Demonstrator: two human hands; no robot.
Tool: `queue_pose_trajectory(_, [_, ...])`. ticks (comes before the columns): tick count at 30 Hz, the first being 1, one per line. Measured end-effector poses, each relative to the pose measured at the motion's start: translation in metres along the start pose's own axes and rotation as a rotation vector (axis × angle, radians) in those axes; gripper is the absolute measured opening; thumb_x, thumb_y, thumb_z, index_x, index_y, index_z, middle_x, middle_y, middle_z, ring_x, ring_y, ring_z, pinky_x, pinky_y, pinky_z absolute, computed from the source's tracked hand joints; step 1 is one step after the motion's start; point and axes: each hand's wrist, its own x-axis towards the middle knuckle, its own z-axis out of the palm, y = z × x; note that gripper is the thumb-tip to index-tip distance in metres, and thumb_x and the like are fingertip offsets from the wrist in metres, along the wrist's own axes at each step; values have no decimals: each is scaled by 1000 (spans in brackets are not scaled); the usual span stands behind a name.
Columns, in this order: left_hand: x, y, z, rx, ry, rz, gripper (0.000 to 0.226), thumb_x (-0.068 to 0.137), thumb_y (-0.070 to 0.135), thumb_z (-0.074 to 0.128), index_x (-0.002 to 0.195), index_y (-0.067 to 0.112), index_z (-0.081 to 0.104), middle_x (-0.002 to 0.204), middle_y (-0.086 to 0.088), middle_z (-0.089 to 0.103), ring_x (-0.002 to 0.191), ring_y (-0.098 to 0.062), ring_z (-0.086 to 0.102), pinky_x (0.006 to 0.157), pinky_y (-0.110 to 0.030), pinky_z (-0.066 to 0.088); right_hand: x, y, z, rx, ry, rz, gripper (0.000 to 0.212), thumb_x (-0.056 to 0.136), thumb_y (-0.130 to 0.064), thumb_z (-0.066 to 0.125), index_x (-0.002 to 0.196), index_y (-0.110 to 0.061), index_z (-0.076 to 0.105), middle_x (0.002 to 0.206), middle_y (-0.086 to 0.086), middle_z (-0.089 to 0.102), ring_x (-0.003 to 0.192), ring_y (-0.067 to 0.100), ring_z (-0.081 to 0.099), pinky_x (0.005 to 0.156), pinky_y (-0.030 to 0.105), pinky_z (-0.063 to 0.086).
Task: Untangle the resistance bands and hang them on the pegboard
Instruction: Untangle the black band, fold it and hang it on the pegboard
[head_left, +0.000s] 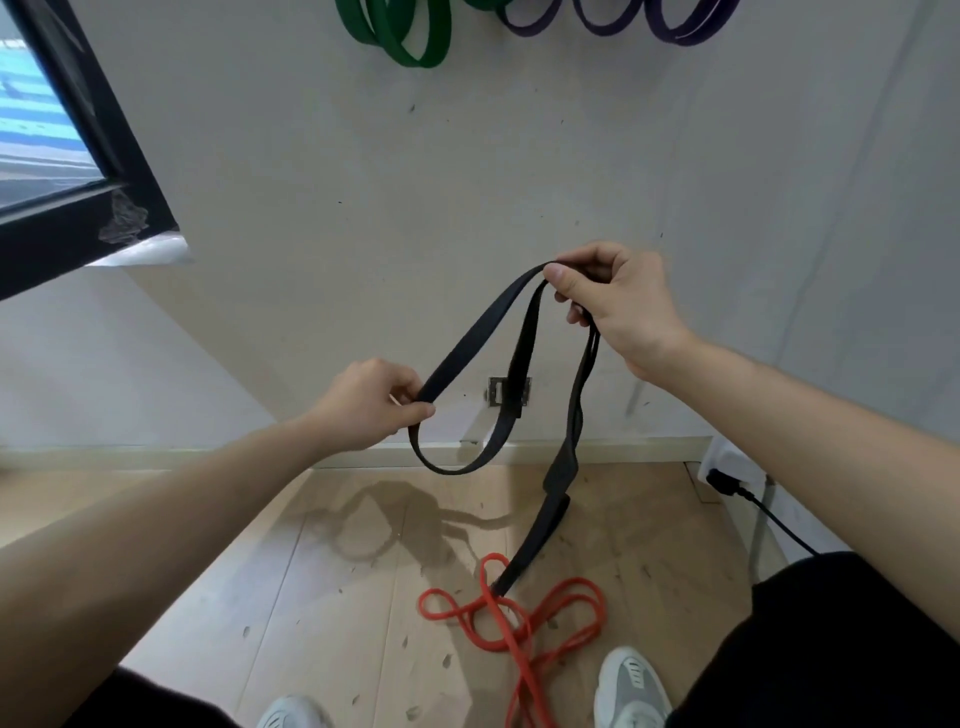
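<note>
Green bands (410, 36) and purple bands (613, 21) hang high above both hands. Red band (519, 618) lies tangled on the floor below them. Right hand (618, 306) and left hand (369, 405) each pinch the black band (467, 338), looping between them

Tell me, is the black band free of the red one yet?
Not yet. The black band, held by both hands, runs down into the red band on the floor, still caught there.

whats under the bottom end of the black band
The black band drops into the tangled red band on the wooden floor. Its tip is hidden among the red loops, so whether it is knotted cannot be seen.
</note>
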Motion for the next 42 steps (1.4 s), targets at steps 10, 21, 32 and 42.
queue_pose_trajectory(10, [-2,1,-18,-784,-21,-91,25,101,17,59,124,8,63,93,-6,74,96,-23,71,105,-47,51,6,23,-19,-131,-56,58,19,89,-13,75,102,-1,69,79,9,69,59,16,61,67,34,53])
queue_pose_trajectory(21, [-6,-14,-27,326,-57,214,66,85,-2,50,131,45,50,105,21,61,93,-10,62,82,-41,55,10,31,-26,-191,-74,66,4,89,-13,75,92,-12,71,75,6,68,61,18,62,70,33,55])
queue_pose_trajectory(32, [0,-21,-22,204,-144,161,81,82,34,82,149,35,39,124,14,59,104,-8,61,94,-39,53,0,20,-15,-199,-339,37,18,86,-3,75,104,-5,71,85,7,71,71,12,66,75,24,58])
queue_pose_trajectory(42, [-7,46,0,-180,-35,252,74,84,37,81,148,30,45,136,12,58,128,-5,51,106,-28,42,-14,3,4,-246,-656,21,27,89,-5,73,114,-10,66,103,15,74,94,25,72,81,26,57])
